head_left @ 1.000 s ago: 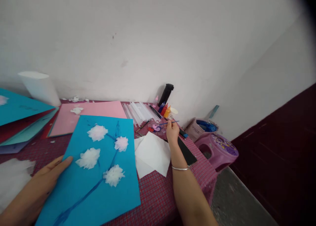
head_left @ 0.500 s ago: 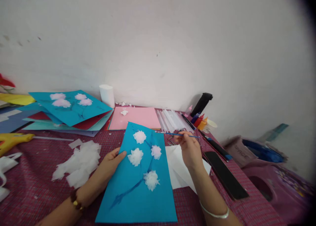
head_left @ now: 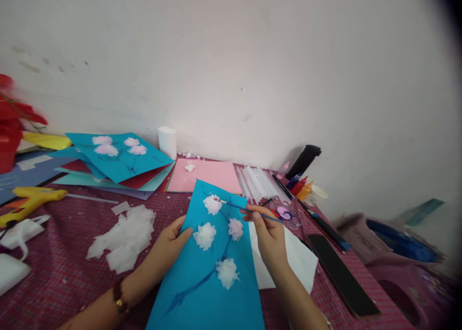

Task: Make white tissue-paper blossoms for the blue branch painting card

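Note:
My left hand grips the left edge of a blue card, thumb on top. Painted dark branches run over the card, with several white tissue-paper flowers stuck on it. One flower near the right edge is tinted pink. Between the fingers and thumb of my right hand is a thin blue paintbrush. Its tip touches the top flower on the card. White sheets of paper lie under the right wrist.
Left of the card are a tissue pile and a yellow glue gun. A stack of blue cards and pink paper lie behind. On the right are a paint palette, paint bottles and a black phone.
My right hand has brought the paintbrush left and down, from beside the card's top right edge onto the top flower. The view has turned slightly left. My left hand keeps its hold.

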Demonstrator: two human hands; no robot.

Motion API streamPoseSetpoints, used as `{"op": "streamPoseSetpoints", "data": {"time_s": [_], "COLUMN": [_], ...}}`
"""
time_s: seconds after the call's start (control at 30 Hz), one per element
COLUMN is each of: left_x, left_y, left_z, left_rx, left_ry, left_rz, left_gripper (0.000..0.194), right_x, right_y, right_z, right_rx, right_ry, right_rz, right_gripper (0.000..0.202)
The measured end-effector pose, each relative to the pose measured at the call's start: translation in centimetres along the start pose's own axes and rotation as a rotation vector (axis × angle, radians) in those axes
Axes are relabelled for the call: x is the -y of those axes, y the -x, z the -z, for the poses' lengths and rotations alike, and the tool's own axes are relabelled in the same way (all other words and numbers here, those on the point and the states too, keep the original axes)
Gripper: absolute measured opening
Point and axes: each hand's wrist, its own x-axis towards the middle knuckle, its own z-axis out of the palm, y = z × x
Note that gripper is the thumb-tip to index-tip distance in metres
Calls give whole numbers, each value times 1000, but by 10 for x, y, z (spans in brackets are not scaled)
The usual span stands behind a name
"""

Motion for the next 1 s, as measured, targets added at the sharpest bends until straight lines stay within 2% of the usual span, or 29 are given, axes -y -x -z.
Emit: {"op": "streamPoseSetpoints", "data": {"time_s": [0.23,0.43,0.57,0.73,0.8,0.9,1.0], "left_x": [4,3,3,3,4,6,7], "left_y": [2,6,6,7,7,5,1], "left_z": [4,4,3,3,4,6,8], "left_rx": [-9,-24,-28,-30,-23,-29,-54], "left_ry": [-163,-276,-311,-321,-332,-340,-276], "left_rz": [-164,-310,-316,-326,-316,-303,-268], "left_gripper": [41,33,31,29,28,22,21], "right_x": [12,16,17,19,17,11,4], "right_y": [1,0,2,2,1,-1,-4], "right_z": [-7,-3,1,5,9,17,20], "right_rx": [-53,-71,-123,-85,-113,-173,-170], "right_ry": [74,125,85,89,74,-20,-189], "right_rz": [64,82,112,72,73,77,25], "right_gripper": [25,24,22,20,19,18,16]}}
